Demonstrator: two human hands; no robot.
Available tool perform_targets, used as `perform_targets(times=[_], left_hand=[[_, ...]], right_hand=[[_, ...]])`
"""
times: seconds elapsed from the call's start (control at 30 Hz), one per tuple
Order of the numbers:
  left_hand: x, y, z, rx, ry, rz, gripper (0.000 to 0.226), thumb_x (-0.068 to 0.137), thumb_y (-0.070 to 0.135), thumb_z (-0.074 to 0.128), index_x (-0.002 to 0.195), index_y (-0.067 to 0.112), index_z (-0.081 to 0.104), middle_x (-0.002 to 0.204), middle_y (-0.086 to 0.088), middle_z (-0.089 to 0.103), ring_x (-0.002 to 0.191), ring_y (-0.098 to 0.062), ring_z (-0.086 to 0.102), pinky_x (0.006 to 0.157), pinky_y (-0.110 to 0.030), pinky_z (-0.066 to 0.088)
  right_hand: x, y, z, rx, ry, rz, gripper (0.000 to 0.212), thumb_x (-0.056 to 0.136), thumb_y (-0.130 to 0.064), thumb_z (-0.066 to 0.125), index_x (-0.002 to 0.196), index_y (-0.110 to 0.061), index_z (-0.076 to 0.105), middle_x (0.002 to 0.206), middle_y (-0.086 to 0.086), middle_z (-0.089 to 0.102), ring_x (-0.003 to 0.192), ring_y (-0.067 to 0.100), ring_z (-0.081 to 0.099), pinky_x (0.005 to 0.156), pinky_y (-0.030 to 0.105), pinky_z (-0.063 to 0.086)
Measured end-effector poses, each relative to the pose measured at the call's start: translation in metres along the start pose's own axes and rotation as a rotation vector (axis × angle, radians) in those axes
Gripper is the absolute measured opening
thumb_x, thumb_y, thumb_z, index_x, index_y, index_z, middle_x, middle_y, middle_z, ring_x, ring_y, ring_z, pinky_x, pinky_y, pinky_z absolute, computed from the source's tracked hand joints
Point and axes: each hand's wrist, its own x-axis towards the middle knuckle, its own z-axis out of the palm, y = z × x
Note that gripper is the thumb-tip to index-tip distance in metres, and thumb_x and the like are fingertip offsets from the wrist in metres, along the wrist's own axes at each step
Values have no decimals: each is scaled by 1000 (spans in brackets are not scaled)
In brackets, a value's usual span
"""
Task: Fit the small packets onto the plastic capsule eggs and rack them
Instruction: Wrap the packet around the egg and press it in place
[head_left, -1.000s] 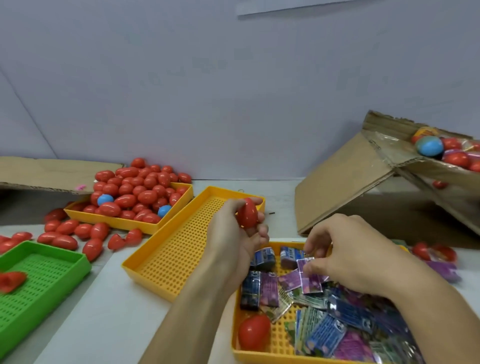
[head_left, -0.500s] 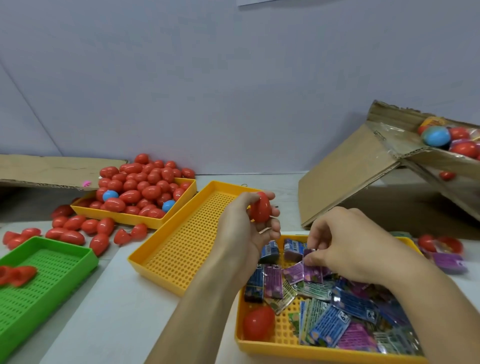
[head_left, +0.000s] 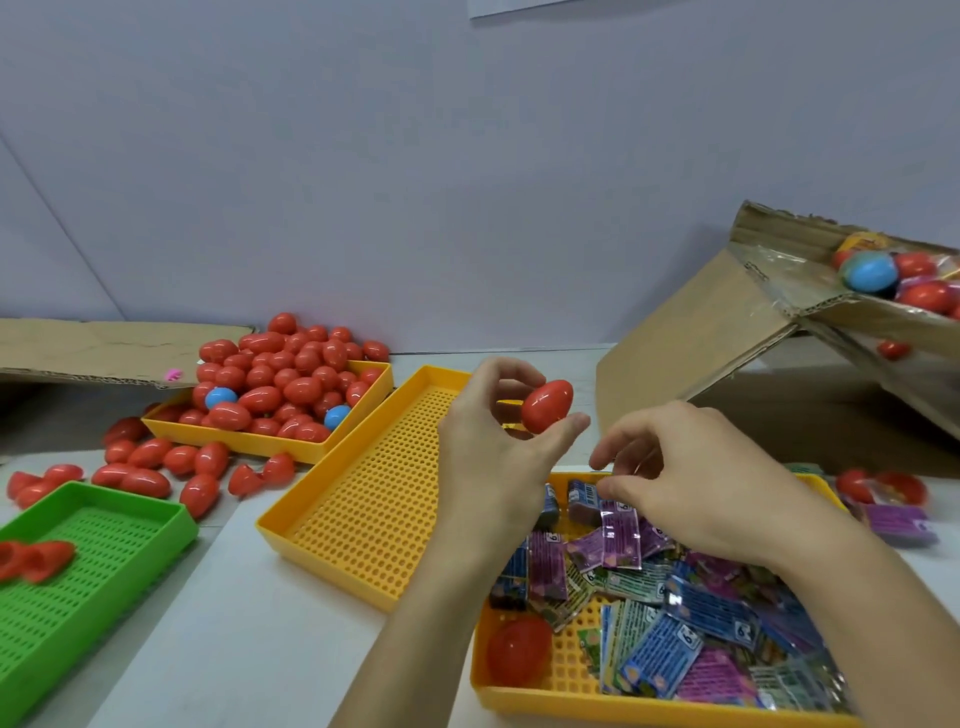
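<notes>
Left hand (head_left: 493, 441): pinches red capsule egg (head_left: 546, 406) above empty yellow tray (head_left: 363, 519). Right hand (head_left: 691, 488): fingers curled, pinching purple packet (head_left: 619, 535) over packet tray (head_left: 540, 693). Heaped egg tray (head_left: 260, 441) far left.

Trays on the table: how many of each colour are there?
Yellow trays: 3, one heaped with red eggs, one bare, one holding packets.
Green trays: 1, at the left.
Total: 4 trays.
</notes>
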Motion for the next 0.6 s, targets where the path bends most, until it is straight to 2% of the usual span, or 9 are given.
perform_targets(times=[0.1, 0.2, 0.37, 0.47, 0.6], left_hand=[[0, 1, 0, -18, -6, 43, 24, 80, 22, 81, 94, 25, 61, 82, 1, 70, 74, -13, 67, 65, -22, 55], [0, 4, 1, -184, -60, -21, 14, 93, 25, 66, 99, 13, 61, 78, -8, 72, 66, -19, 70, 60, -27, 57], [-2, 5, 8, -403, -226, -172, 37, 105, 31, 37, 105, 1, 60, 71, -8, 69, 62, -24, 67, 54, -27, 56], [-1, 5, 8, -455, -240, -232, 40, 107, 29, 34, 103, 2, 62, 75, -12, 71, 63, -25, 67, 55, -26, 55], [0, 7, 5, -557, -242, -322, 29, 106, 21, 41, 102, 2, 62, 76, -11, 71, 65, -24, 68, 56, -28, 55]], right_hand=[[3, -4, 1, 105, 97, -47, 12, 94, -26, 63, 94, -37, 69, 82, -13, 68, 78, 1, 64, 65, 15, 49], [3, -11, 0, 272, 229, -100, 20, 95, -21, 61, 104, -38, 66, 86, -12, 68, 81, -1, 64, 70, 16, 52], [0, -18, 0, 414, 259, -175, 24, 85, -29, 73, 106, -39, 67, 93, -19, 70, 90, -5, 64, 73, 18, 51], [2, -18, 1, 422, 298, -177, 24, 84, -29, 74, 103, -42, 66, 90, -22, 69, 91, -8, 62, 73, 15, 50], [4, -17, 4, 433, 334, -162, 28, 85, -26, 73, 109, -39, 66, 93, -19, 69, 91, -7, 62, 71, 14, 51]])
